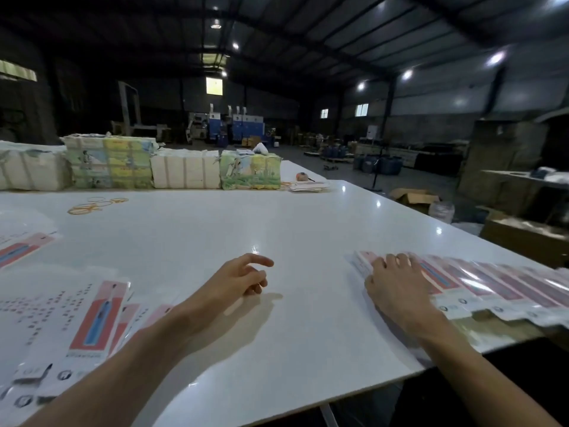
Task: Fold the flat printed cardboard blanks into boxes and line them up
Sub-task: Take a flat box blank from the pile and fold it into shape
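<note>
Empty left hand (243, 277), fingers loosely curled, hovers over counter (215, 229); right hand (391, 278) rests flat on box row (492, 282). Flat blanks (92, 318) lie leftward, nearer left hand, long axes pointing away.

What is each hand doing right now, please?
Left hand: open, fingers loosely curled, holding nothing.
Right hand: open, resting on the left end of the row of boxes.
</note>
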Available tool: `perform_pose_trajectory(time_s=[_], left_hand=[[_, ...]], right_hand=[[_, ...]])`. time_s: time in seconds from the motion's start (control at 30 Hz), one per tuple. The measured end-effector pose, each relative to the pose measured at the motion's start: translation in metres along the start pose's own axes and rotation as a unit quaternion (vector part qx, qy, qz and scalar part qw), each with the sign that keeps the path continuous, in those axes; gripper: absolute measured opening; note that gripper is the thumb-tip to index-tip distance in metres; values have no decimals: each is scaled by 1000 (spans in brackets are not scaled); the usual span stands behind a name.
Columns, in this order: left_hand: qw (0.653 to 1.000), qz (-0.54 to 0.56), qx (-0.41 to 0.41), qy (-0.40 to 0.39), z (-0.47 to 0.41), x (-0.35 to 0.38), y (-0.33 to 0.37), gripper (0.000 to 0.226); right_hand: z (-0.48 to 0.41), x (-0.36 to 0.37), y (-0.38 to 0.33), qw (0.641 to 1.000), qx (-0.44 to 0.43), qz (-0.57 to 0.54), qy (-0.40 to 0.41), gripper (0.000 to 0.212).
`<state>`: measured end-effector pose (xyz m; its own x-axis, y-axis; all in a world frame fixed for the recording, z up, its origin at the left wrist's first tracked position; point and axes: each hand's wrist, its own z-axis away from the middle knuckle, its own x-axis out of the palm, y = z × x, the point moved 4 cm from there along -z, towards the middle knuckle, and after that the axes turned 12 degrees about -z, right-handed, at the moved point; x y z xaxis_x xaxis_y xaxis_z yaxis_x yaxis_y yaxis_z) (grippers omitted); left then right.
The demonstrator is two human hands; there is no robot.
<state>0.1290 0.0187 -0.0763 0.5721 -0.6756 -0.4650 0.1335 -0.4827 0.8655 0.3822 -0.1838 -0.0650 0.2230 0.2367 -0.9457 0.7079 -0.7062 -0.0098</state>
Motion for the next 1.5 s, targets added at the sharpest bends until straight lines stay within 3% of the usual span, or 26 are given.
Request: perform_pose_trajectory(time_s=[0.17,0.3,0.37,0.5,0.6,0.73,0.8,0.93,1.07,1.17,1.23,1.5], left_hand=[[1000,-23,2,-2,1,0,2,23],[999,-35,-4,-4,1,-1,4,23],[999,-40,-4,-7,1,0,5,24],[999,-32,-9,2,2,-2,5,26],[999,-36,-6,13,3,-5,6,24],[996,-63,-27,53,2,-10,1,13],[988,-132,-32,69,2,-14,2,17],[915,-390,-81,69,7,-46,16,25],[766,-594,-242,-32,31,-90,8,37],[662,-669,-336,-26,58,-113,8,41],[639,-666,-384,-18,71,-123,9,47],[627,-651,-427,23,85,-148,4,77]], right_hand=[[5,-6,31,999,33,12,4,44],[2,-17,22,1000,7,4,4,48],[-5,-26,-4,999,-35,-25,23,49],[-21,-44,-91,977,-149,-139,64,25],[-23,-45,-157,958,-217,-178,50,21],[-19,-16,-198,945,-262,-194,14,7],[-22,-5,-194,937,-255,-236,18,5],[-32,10,-176,928,-226,-295,30,17],[-35,18,-175,918,-210,-336,8,19],[-36,17,-180,911,-214,-352,10,19],[-36,16,-181,907,-216,-361,12,20],[-35,16,-175,894,-211,-395,9,20]])
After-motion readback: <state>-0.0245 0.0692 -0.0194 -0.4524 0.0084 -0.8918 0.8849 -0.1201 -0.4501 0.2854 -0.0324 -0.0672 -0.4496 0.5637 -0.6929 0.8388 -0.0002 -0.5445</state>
